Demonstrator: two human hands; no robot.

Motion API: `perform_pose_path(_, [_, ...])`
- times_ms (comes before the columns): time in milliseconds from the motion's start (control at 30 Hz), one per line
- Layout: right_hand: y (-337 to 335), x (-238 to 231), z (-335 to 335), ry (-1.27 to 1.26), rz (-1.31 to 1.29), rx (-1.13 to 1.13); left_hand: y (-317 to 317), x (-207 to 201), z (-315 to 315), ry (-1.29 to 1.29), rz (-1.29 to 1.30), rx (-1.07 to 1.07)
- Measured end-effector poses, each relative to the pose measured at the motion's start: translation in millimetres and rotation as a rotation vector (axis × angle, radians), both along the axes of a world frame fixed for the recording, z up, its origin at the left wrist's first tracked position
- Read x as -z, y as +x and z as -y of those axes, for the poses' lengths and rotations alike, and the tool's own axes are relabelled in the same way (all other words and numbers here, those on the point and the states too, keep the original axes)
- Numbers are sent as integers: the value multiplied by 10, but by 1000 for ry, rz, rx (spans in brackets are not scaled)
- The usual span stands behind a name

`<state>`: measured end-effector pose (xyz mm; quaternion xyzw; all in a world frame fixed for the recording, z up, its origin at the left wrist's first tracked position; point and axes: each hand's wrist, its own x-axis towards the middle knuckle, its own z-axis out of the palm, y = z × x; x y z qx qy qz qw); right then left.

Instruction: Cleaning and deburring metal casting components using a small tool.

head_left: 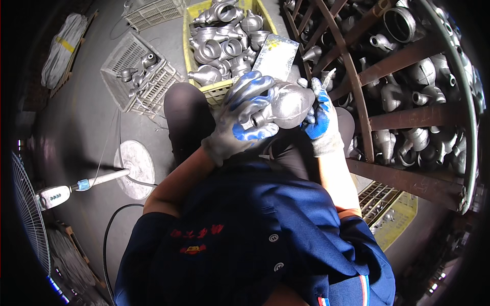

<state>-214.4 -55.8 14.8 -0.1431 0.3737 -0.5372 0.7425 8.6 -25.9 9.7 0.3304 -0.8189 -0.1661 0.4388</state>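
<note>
"Holding the part, which hand does the most?"

"The left hand, I think. Its fingers curl over the top and its thumb sits below, so it is closed snug on the part, by the neck. The right hand is bent at the other end. I can't tell if it squeezes or just touches."

"Where is the part?"

"Just in front of the tub, by its near right corner. More gray parts are piled inside the tub, and a shiny plate sits over its right edge."

"How do you hold it well?"

"I'd keep the left hand snug round the fat middle, with the thumb clear of the neck's open end. The right hand should help, so the part can't slip. It looks hard and smooth, maybe heavy. If you turn it, go slow."

"Is there any writing?"

"Yes, red writing on the blue shirt, on the near side of the tub, with a small red and yellow badge by it. The writing is small and blurry, so I don't spell it. I see none on the part. Any marks on the fan, left of the tub, are too small to tell."
</note>
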Motion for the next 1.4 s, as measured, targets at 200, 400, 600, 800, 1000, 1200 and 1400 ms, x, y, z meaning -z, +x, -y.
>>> perform_pose_path(200, [-8, 22, 26, 10, 14, -30, -105, -68, 3, 56, -192, -13])
perform_pose_path(400, [31, 36, -15, 19, 38, -39, -71, -111, -17, 67, -136, 59])
perform_pose_path(600, [48, -26, -11, 43, 5, 15, -58, -177, -69, 15, -104, -39])
perform_pose_path(800, [19, 30, -29, -22, -70, -18, -61, -177, -86, 56, 132, -26])
perform_pose_path(1000, [-4, 65, -39, -46, -54, 19, -123, -213, -143, 305, -277, -14])
perform_pose_path(1200, [-11, 3, 14, -140, -96, -63, -126, -155, -17, 1391, -1386, 670])
perform_pose_path(1400, [103, -116, 43, -157, -287, -85, -197, -24, -18, 576, -672, 168])
